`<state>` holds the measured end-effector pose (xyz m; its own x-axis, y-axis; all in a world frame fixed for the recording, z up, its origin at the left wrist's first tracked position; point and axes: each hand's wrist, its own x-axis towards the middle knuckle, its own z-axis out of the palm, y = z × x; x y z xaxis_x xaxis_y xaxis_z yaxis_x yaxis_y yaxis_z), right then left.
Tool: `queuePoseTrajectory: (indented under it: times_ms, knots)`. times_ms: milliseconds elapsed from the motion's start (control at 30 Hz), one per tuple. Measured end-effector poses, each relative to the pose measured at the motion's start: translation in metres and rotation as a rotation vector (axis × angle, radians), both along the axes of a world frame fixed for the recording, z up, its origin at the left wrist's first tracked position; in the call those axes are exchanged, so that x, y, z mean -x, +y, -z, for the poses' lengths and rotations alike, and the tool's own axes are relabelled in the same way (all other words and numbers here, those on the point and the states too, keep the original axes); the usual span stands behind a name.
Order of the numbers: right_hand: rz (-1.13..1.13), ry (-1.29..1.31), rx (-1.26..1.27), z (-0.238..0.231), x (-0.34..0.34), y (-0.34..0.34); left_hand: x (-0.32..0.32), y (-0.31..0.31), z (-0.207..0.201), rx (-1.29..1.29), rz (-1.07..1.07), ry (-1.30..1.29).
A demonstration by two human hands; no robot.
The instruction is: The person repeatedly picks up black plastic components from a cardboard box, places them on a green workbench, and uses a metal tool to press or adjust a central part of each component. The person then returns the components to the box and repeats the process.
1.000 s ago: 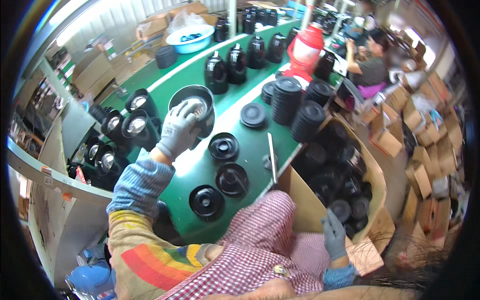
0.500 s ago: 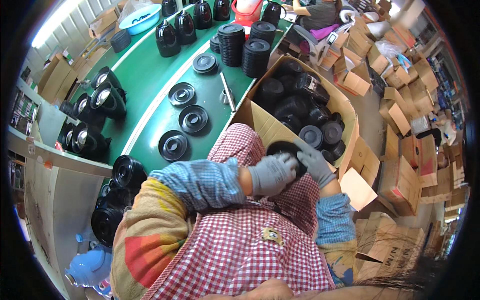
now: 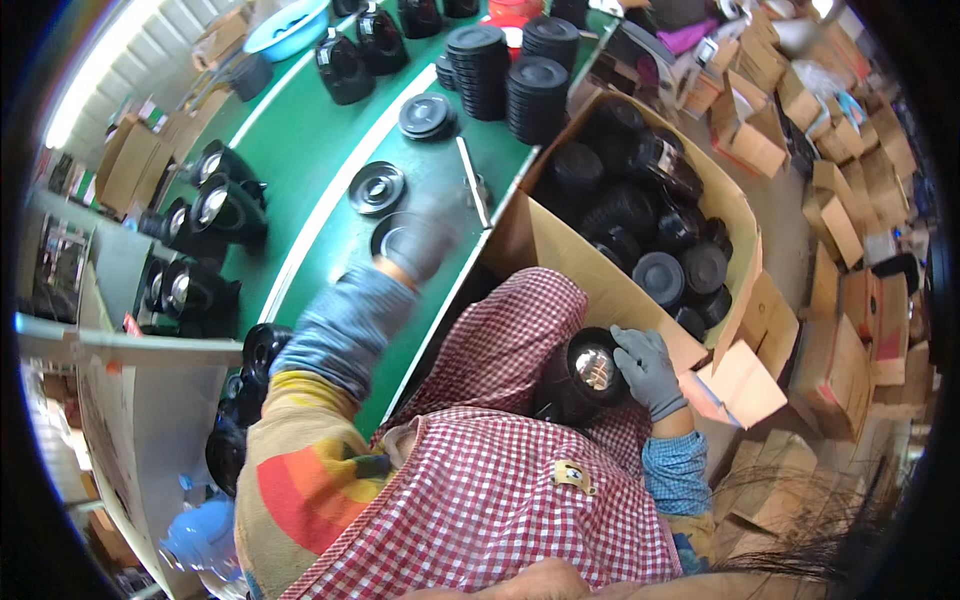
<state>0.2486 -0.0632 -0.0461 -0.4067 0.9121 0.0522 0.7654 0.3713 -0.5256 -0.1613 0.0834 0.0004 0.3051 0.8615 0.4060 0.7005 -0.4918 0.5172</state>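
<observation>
On my lap, against the checked apron, rests a black jug [image 3: 562, 392], its opening facing up with a shiny silvery inside. My gloved right hand [image 3: 648, 372] grips its right rim, fingers bent over the edge. My gloved left hand [image 3: 425, 240] is smeared by motion above the green table. It covers part of a black ring-shaped lid part [image 3: 388, 232], and whether it touches it I cannot tell. A second black lid part [image 3: 377, 188] lies just beyond. Farther back is a short pile of black discs [image 3: 427, 116]. My left forearm hides the table beneath it.
A carton [image 3: 640, 290] of black lids and parts stands right of the table. A metal rod [image 3: 473, 182] lies near the table edge. Stacked black lids [image 3: 537, 98] and upright black jugs [image 3: 343, 68] stand far back; more jugs [image 3: 228, 208] lie at left. Cardboard boxes [image 3: 858, 320] crowd the right.
My left hand has left the jug and swung forward and left over the table. My right hand stays at the jug, whose shiny inside now shows. The view has shifted slightly.
</observation>
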Motion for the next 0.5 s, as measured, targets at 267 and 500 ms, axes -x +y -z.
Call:
queuePoseTrajectory:
  times_ms: [267,500]
  knots:
    - [0.268,0.410,0.024,-0.005,0.002,0.008,0.248,0.083,0.161,0.534,-0.951,0.463]
    - [0.394,0.559,0.060,-0.030,-0.001,0.020,0.190,0.071,0.091,0.185,-0.533,-0.551]
